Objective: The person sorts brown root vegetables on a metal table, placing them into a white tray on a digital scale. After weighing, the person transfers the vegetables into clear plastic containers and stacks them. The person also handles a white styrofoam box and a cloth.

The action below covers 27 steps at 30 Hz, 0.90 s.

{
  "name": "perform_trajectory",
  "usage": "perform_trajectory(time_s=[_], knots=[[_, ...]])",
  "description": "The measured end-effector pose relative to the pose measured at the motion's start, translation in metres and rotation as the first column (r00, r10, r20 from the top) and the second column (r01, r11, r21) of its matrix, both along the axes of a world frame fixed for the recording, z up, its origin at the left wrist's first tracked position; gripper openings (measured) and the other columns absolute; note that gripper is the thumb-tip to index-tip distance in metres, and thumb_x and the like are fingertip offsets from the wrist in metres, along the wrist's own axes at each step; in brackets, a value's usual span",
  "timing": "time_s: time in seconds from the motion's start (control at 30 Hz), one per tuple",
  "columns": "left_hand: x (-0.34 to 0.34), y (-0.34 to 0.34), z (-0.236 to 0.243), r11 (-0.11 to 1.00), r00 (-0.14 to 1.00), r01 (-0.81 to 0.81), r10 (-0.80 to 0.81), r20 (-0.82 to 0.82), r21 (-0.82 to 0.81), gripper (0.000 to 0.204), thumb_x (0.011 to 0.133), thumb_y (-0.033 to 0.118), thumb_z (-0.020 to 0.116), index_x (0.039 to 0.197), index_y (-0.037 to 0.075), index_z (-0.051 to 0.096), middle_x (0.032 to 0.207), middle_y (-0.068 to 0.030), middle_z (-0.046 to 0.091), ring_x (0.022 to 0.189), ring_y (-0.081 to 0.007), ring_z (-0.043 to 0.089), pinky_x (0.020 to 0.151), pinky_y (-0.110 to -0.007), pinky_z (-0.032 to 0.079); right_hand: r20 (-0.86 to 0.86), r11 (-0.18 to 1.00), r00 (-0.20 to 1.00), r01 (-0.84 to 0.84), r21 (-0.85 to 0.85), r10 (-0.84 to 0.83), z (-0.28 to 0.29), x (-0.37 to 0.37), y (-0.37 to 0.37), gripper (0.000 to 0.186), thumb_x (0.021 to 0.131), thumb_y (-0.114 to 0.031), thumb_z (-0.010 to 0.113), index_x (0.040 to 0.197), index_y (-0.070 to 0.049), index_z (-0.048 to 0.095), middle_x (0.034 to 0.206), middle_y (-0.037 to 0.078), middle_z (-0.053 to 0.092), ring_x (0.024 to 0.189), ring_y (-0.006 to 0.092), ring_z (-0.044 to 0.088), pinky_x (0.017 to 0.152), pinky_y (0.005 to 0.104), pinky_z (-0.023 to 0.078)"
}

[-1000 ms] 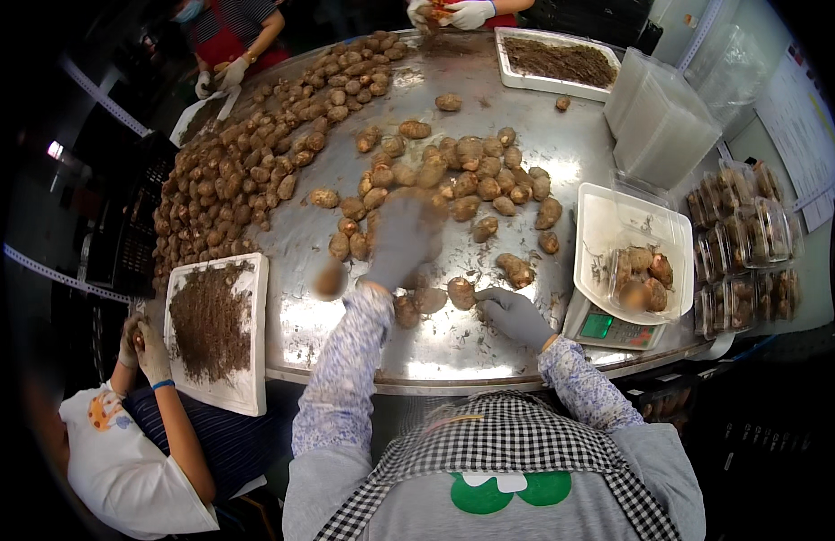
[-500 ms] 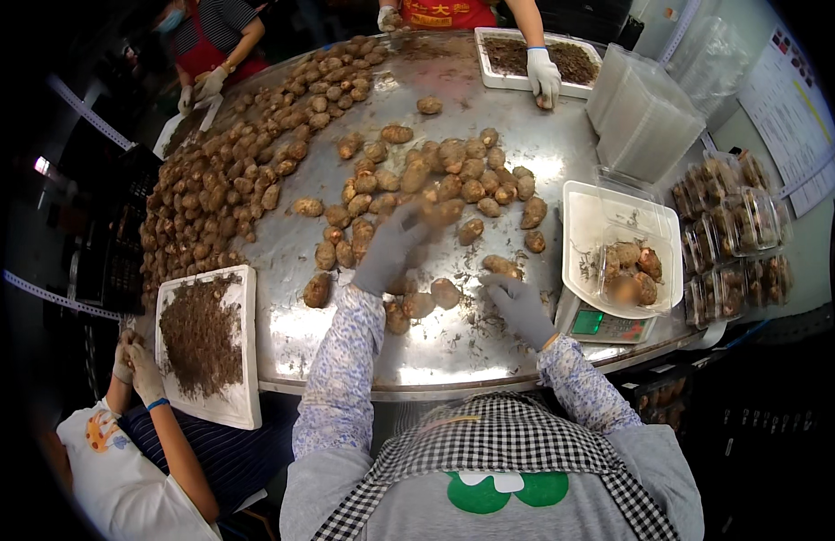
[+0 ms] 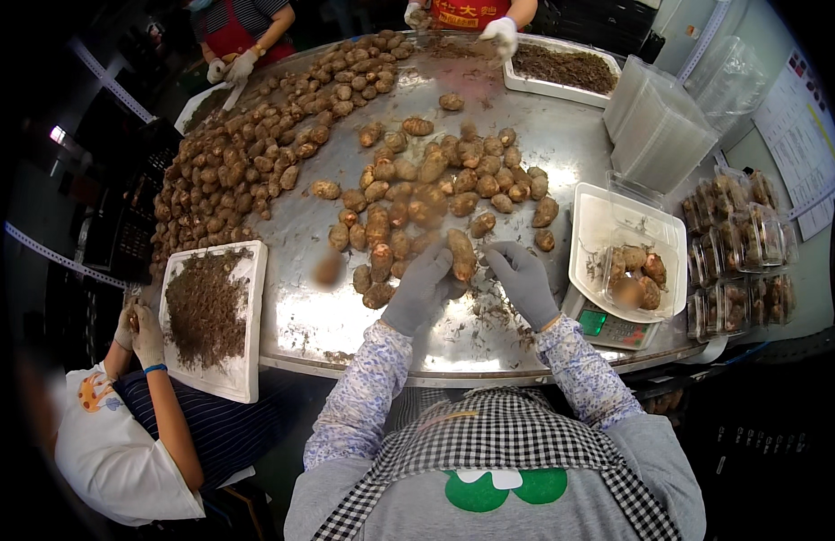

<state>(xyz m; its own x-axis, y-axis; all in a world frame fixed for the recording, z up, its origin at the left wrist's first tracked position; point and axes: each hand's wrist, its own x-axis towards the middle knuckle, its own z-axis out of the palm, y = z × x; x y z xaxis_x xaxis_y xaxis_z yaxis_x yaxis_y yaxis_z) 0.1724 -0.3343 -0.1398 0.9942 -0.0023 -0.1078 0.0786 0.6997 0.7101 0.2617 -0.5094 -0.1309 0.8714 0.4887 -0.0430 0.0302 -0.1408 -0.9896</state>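
Brown, rough-skinned taros [image 3: 435, 171] lie in a loose heap on the metal table, just beyond my hands. My left hand [image 3: 417, 293], in a grey glove, grips a long taro [image 3: 461, 255] at its fingertips. Close to the right of that taro is my right hand [image 3: 524, 287], also gloved, fingers bent but apart and with nothing seen in them. A blurred taro [image 3: 327, 269] is left of my left hand. To the right, a white tray [image 3: 583, 261] sits on a digital scale [image 3: 615, 332]; inside it, a clear plastic box [image 3: 621, 302] holds several taros.
A bigger taro pile [image 3: 228, 162] covers the table's left side. Dirt-filled white trays [image 3: 253, 343] are beside co-workers at left and across the table. Stacked clear containers [image 3: 661, 126] stand behind the scale; packed boxes [image 3: 733, 225] are stacked right.
My left hand has come back from the heap toward my right hand, with a taro in its fingers. Across the table, a co-worker's hand has lifted away from the dirt tray.
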Motion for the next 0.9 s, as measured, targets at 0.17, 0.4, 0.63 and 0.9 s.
perform_trajectory(time_s=[0.17,0.4,0.63,0.9], knots=[[0.001,-0.013,0.007,0.989,0.99,-0.073,0.088,-0.114,0.128,0.046,0.106,0.025,0.048,0.143,-0.002,0.043,0.126,-0.0136,0.06,0.113,-0.0191,0.06,0.094,-0.034,0.052,-0.082,0.977,0.994,-0.089,-0.192,0.074,-0.007,0.004,-0.01,0.041,0.096,-0.035,0.063,0.117,0.0,0.067,0.09,0.012,0.069,0.08,0.0158,0.067,0.073,0.0284,0.053],[0.013,-0.025,-0.026,0.299,0.991,0.087,0.074,-0.114,0.95,0.043,0.098,0.021,0.054,0.136,0.001,0.052,0.124,-0.0214,0.063,0.11,-0.0339,0.063,0.095,-0.041,0.051,0.254,0.912,0.956,-0.032,-0.408,0.147,-0.026,-0.005,-0.007,0.056,0.093,-0.037,0.062,0.134,0.0,0.055,0.113,0.022,0.067,0.102,0.0332,0.068,0.09,0.042,0.054],[0.065,0.059,-0.014,-0.471,0.988,-0.095,0.066,0.143,0.877,0.036,0.088,0.018,0.064,0.123,0.011,0.063,0.117,-0.0153,0.063,0.112,-0.0343,0.057,0.095,-0.046,0.046,0.33,0.761,0.914,0.037,-0.648,0.236,-0.041,0.003,-0.011,0.054,0.091,-0.029,0.062,0.139,-0.006,0.051,0.109,0.022,0.067,0.097,0.0386,0.067,0.086,0.0455,0.054],[0.102,0.096,-0.042,-0.692,0.987,0.078,-0.048,-0.153,0.718,0.053,0.076,0.022,0.074,0.127,0.015,0.06,0.123,-0.0115,0.06,0.118,-0.0315,0.052,0.101,-0.048,0.038,0.402,0.865,0.907,0.099,-0.493,0.125,-0.038,0.001,-0.009,0.047,0.092,-0.024,0.063,0.136,-0.008,0.055,0.102,0.017,0.069,0.09,0.032,0.069,0.079,0.0415,0.055]])
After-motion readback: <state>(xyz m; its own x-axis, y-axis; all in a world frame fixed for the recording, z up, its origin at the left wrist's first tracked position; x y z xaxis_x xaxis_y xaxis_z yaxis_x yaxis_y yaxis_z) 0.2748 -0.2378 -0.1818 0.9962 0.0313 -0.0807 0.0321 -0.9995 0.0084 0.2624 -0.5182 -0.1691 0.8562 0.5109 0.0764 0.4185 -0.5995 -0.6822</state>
